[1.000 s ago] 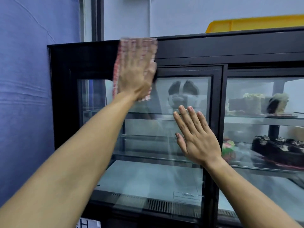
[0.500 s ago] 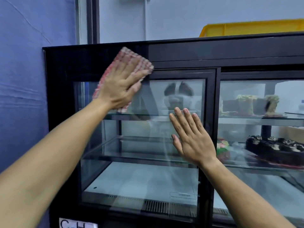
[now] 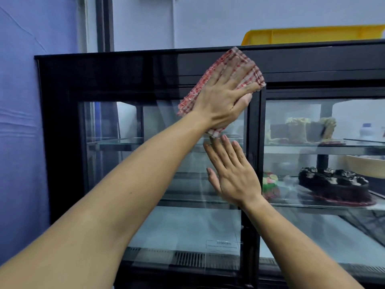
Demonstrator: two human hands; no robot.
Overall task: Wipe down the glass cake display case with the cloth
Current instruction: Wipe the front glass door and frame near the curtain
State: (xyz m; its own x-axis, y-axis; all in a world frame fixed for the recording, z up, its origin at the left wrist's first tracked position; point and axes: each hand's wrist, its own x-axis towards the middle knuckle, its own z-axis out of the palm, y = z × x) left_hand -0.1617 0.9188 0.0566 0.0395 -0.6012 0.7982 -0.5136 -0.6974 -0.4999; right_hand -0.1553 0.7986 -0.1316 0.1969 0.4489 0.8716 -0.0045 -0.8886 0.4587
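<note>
A black-framed glass cake display case (image 3: 108, 80) fills the view. My left hand (image 3: 223, 101) presses a red-and-white checked cloth (image 3: 210, 80) flat against the top right corner of the left glass door, fingers spread straight over the cloth. Just below it, my right hand (image 3: 231, 172) lies flat on the same pane, fingers straight and pointing up, beside the black centre post (image 3: 253, 142).
Behind the right pane a chocolate cake (image 3: 333, 184) sits on the lower glass shelf, with cake slices (image 3: 300, 130) on the upper shelf. A yellow tray (image 3: 312, 35) lies on top of the case. A blue wall (image 3: 18, 122) stands at the left.
My left hand has swept the cloth rightward along the top of the left door, from its upper left toward the centre post. My right hand has stayed flat on the glass.
</note>
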